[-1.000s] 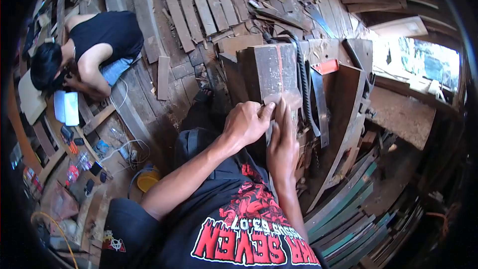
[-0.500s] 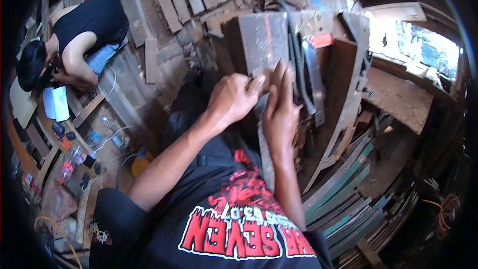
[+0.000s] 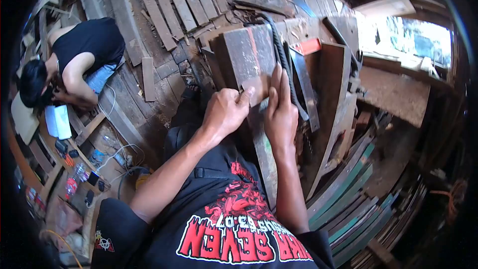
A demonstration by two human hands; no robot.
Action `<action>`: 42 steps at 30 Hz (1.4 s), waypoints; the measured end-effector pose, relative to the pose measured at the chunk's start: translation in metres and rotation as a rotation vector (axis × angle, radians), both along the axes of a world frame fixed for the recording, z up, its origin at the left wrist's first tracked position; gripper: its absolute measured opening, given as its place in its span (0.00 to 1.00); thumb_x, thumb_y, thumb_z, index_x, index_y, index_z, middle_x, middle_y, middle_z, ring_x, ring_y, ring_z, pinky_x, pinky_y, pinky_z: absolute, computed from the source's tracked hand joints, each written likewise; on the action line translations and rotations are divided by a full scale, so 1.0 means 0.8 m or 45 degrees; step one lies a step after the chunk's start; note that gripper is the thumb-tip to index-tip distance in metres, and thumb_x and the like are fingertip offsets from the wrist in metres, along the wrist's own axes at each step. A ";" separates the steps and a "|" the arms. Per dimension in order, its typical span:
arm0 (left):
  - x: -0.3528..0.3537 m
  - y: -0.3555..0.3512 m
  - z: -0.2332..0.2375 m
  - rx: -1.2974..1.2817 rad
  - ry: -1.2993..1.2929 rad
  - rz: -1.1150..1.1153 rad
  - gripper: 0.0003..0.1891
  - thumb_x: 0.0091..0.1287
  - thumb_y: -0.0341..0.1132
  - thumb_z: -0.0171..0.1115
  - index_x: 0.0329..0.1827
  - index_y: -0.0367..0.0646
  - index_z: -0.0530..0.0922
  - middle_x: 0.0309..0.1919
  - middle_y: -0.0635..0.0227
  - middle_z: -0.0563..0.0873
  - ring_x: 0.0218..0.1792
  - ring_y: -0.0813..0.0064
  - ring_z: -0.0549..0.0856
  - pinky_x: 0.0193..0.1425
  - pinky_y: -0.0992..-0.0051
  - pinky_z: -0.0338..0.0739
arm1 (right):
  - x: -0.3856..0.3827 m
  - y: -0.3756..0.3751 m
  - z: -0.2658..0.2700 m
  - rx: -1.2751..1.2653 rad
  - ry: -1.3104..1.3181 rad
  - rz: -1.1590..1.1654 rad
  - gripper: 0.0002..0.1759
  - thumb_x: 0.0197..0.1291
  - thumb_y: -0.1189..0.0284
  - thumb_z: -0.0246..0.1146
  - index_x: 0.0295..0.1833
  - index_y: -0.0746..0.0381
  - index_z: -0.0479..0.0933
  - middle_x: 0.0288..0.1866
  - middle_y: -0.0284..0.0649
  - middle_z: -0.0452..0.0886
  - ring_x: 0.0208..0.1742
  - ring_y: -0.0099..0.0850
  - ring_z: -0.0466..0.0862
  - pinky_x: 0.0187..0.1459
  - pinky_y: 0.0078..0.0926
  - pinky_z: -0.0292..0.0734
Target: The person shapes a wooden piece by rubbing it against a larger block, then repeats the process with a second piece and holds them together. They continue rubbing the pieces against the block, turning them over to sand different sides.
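Note:
A small flat brown piece [image 3: 258, 88], like a thin sheet, lies over the near part of a worn wooden beam [image 3: 244, 50]. My left hand [image 3: 226, 112] is closed, pinching the sheet's left edge between thumb and curled fingers. At its right edge is my right hand [image 3: 282, 122], fingers straight and pressed together, thumb alongside, gripping that side. Just right of my right fingers, a black cord or hose [image 3: 280, 45] runs along the beam. A flat metal blade with an orange handle [image 3: 306, 46] lies beyond it.
To the left, a person in a black sleeveless top [image 3: 87, 45] bends over a white sheet [image 3: 58, 122]. Phones, bottles and cables lie near them. An upright board [image 3: 331, 94] stands to the right, with stacked planks [image 3: 343, 189] below. Slats [image 3: 169, 0] cover the floor ahead.
The view has shifted slightly, and the beam appears a little lower and further left. Both hands stay at the brown sheet, which now shows more clearly between them.

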State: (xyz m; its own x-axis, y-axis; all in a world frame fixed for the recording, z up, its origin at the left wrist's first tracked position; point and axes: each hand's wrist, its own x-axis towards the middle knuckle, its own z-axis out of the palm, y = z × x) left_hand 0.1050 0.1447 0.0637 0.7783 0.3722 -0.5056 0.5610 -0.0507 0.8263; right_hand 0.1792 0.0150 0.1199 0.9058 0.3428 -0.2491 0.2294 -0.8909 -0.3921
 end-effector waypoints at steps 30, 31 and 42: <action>0.001 0.003 -0.010 -0.142 -0.001 0.063 0.33 0.77 0.58 0.64 0.25 0.32 0.85 0.18 0.43 0.79 0.22 0.53 0.83 0.30 0.54 0.77 | -0.042 0.017 0.013 0.141 -0.139 0.210 0.29 0.84 0.65 0.54 0.86 0.51 0.63 0.71 0.57 0.80 0.58 0.64 0.86 0.51 0.57 0.86; 0.000 0.003 -0.006 -0.165 -0.040 0.116 0.33 0.75 0.57 0.66 0.24 0.31 0.84 0.20 0.37 0.80 0.27 0.37 0.87 0.31 0.50 0.77 | -0.048 0.025 0.015 0.212 -0.318 0.357 0.29 0.83 0.67 0.55 0.86 0.52 0.64 0.74 0.55 0.79 0.61 0.63 0.85 0.54 0.53 0.87; -0.001 0.001 -0.014 -0.033 0.032 0.015 0.35 0.78 0.60 0.61 0.29 0.31 0.86 0.21 0.39 0.79 0.25 0.46 0.89 0.31 0.54 0.77 | -0.053 -0.010 -0.009 0.125 0.014 0.078 0.30 0.83 0.68 0.55 0.86 0.55 0.62 0.75 0.56 0.79 0.69 0.60 0.81 0.60 0.51 0.84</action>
State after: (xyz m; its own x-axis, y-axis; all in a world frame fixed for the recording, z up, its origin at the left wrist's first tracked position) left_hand 0.1039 0.1458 0.0522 0.7609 0.3679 -0.5344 0.5821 -0.0231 0.8128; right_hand 0.1370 0.0070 0.1129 0.8799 0.4206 -0.2212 0.2775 -0.8326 -0.4794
